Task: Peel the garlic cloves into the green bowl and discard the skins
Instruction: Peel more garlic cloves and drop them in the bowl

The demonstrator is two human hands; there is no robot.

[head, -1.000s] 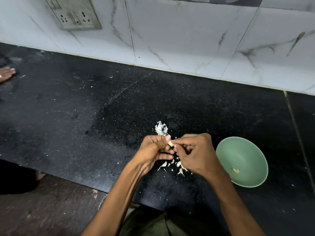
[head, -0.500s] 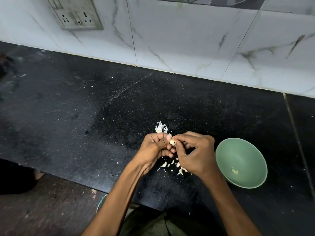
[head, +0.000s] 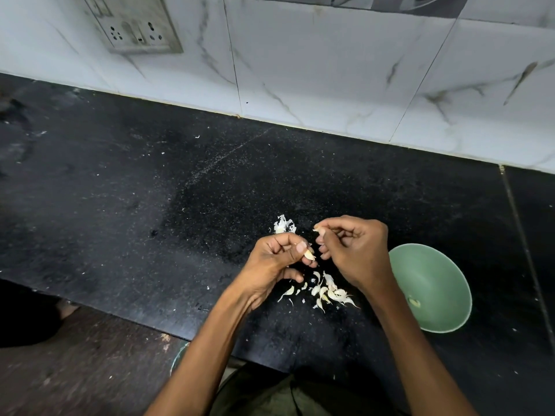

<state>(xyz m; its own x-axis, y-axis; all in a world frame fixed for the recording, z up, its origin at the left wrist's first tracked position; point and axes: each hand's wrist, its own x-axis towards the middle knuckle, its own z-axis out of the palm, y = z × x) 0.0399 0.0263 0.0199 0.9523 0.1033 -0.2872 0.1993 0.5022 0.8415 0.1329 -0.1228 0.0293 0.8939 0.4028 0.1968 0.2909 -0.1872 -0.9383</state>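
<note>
My left hand pinches a small pale garlic clove between thumb and fingertips. Just to its right, my right hand pinches a thin scrap of garlic skin at its raised fingertips, a little apart from the clove. Below both hands, several unpeeled cloves and skin bits lie scattered on the black counter. A crumpled clump of white skins sits just beyond my left hand. The green bowl stands to the right of my right wrist with one peeled clove in it.
The black stone counter stretches left and back to a white marble-tiled wall with a socket plate. Its front edge runs diagonally at lower left above a brown floor. A round rim peeks out below the counter edge.
My hands were together on the clove; now the right hand has pulled up and away with a piece of skin, while the left keeps the clove.
</note>
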